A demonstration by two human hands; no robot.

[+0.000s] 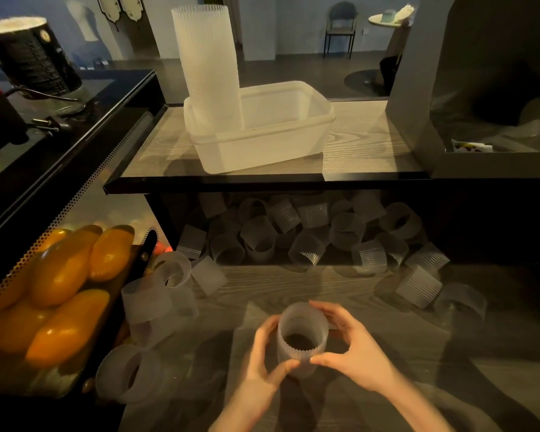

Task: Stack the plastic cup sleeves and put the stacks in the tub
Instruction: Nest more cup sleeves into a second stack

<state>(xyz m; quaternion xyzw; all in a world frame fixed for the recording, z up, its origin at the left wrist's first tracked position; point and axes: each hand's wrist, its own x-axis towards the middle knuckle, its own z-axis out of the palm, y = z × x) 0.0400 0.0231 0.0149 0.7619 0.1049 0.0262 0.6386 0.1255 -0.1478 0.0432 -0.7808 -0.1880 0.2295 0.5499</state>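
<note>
A: Sleeves, plastic, ribbed, translucent. Head view, lower centre: one short stack of sleeves (pixel 303 338), held upright between both hands. State of grip?

B: Left hand (pixel 264 353) curled round its left side, thumb on the near rim. Right hand (pixel 353 347) curled round the right side, fingers behind, thumb in front. Both grip it.

A: Remaining stock?

B: Loose sleeves (pixel 306 235) heaped across the middle of the frame, under the shelf (pixel 371 145) and out over the wooden counter (pixel 293 285); more at lower left. Many still single.

A: Tub?

B: Tub (pixel 262 132), clear plastic, upper centre, on the shelf. One tall stack (pixel 208 63) already stands in its left end.

A: Step in hand?

B: Building a new stack, by my reading. Next move likely calls for freeing one hand to fetch a loose sleeve and nesting it straight on.

A: Other items?

B: Orange fruit (pixel 60 275), left edge.
</note>
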